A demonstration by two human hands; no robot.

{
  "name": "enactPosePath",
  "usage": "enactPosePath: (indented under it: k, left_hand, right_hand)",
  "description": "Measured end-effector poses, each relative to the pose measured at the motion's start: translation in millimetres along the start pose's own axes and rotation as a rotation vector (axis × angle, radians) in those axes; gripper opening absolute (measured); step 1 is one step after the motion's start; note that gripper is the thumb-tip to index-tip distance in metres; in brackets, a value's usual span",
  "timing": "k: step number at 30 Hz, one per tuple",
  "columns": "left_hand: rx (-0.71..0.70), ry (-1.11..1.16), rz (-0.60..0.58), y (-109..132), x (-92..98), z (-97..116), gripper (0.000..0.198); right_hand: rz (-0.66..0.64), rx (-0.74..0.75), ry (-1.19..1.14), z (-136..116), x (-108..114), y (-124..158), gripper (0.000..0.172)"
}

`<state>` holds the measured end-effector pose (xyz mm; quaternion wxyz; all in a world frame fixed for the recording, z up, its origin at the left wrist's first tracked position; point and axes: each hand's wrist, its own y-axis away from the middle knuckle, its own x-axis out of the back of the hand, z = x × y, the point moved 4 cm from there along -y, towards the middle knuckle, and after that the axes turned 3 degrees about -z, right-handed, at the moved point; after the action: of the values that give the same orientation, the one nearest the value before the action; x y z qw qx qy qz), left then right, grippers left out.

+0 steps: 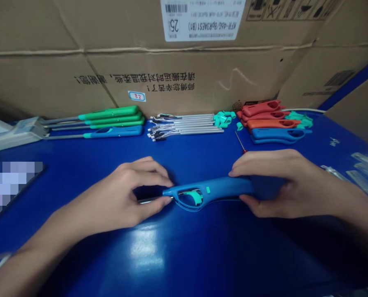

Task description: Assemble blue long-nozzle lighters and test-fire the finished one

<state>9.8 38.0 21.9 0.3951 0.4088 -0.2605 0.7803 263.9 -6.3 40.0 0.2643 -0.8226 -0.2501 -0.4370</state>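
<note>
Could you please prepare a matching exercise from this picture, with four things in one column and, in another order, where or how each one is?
Things
1. blue casing nearest the camera
2. silver tubes
3. red-handled tool
4. number sticker

Places or states
A. on the cardboard
B. just beyond the right hand
C. held by the left hand and the right
D. side by side, next to turquoise pieces

Pairs: 1-C, 2-D, 3-B, 4-A

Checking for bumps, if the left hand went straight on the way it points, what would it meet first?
The blue handle: its narrow end appears pinched in the left hand, though exact contact is unclear.
</note>
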Motion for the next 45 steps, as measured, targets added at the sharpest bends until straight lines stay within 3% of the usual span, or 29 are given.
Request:
enactPosePath:
  k: [9, 21, 45]
  left_hand:
    - [0.103, -0.095, -0.068, 0.2, -9.7, -3.3, 0.026]
    - [0.080, -0.146, -0.109, 0.1, -11.4, -1.6, 0.015]
    - [0.093, -0.115, -0.113, 2.2, -11.0, -4.3, 0.009]
  right_hand:
    - [-0.090, -0.044, -0.045, 0.6, -5.6, -3.0, 0.019]
    - [-0.251, -0.132, 0.009, 6.0, -17.6, -5.7, 0.019]
    - [-0.278, -0.126, 0.024, 8.9, -21.3, -4.3, 0.015]
